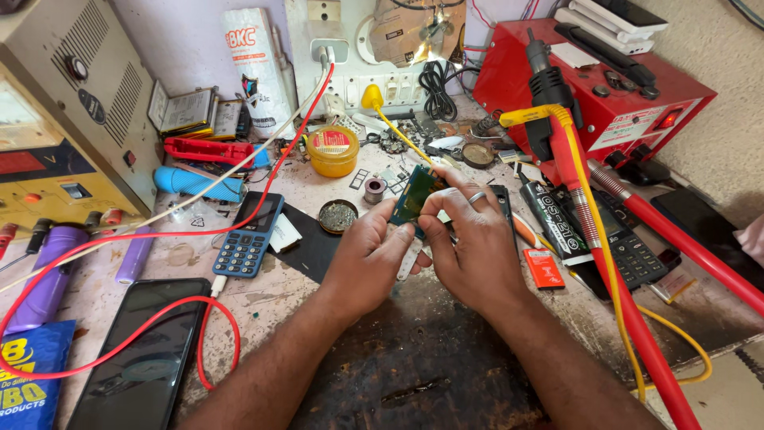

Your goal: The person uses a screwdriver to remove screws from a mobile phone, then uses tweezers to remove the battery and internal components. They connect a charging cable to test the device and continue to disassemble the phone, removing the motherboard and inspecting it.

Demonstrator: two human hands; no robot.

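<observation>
Both hands meet over the middle of a cluttered repair bench and hold a small green circuit board (415,191) tilted up on edge. My left hand (368,255) pinches its lower left side. My right hand (469,243), with a ring on one finger, grips the right side and top edge. A yellow-handled soldering iron (395,127) lies just behind the board, its tip pointing towards it. A pale strip (408,261) hangs below the hands between them.
A blue keypad phone (248,235) and a black smartphone (143,358) lie at the left, crossed by a red cable (183,314). A yellow tin (333,150) and a small round dish (337,216) stand behind. A red soldering station (593,76) and red-yellow leads (613,263) fill the right.
</observation>
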